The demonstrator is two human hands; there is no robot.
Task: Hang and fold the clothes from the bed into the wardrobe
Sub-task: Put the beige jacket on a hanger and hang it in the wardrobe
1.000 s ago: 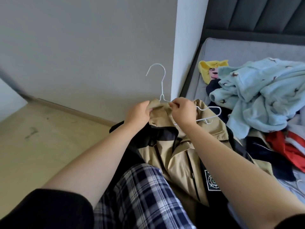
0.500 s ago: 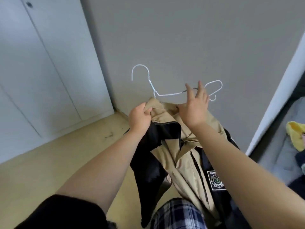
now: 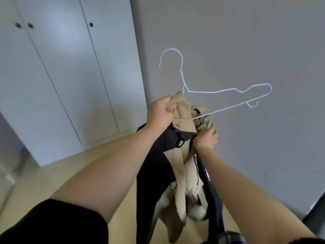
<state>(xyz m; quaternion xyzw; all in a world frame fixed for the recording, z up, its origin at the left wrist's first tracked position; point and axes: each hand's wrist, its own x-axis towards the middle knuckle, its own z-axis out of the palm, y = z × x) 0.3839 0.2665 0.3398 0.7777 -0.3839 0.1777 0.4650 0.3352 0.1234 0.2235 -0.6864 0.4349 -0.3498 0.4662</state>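
Observation:
A tan and dark navy jacket point(image 3: 182, 166) hangs in the air in front of me, bunched at the collar. My left hand point(image 3: 161, 114) grips the tan collar at its top. My right hand point(image 3: 206, 138) grips a bunch of tan fabric lower and to the right. A white wire hanger point(image 3: 226, 90) sticks up out of the collar, its left half hidden in the fabric, its right arm bare and its hook pointing up and left. The white wardrobe point(image 3: 58, 67) stands at the left with its doors closed.
A plain grey wall point(image 3: 246, 41) fills the right and top of the view. Light wooden floor point(image 3: 58, 176) lies below the jacket. A sliver of dark bed frame point(image 3: 316, 217) shows at the lower right edge.
My view has swung left from the bed to the wardrobe. The jacket has been lifted off the bed. My right hand dropped from the hanger's wire to the fabric below it.

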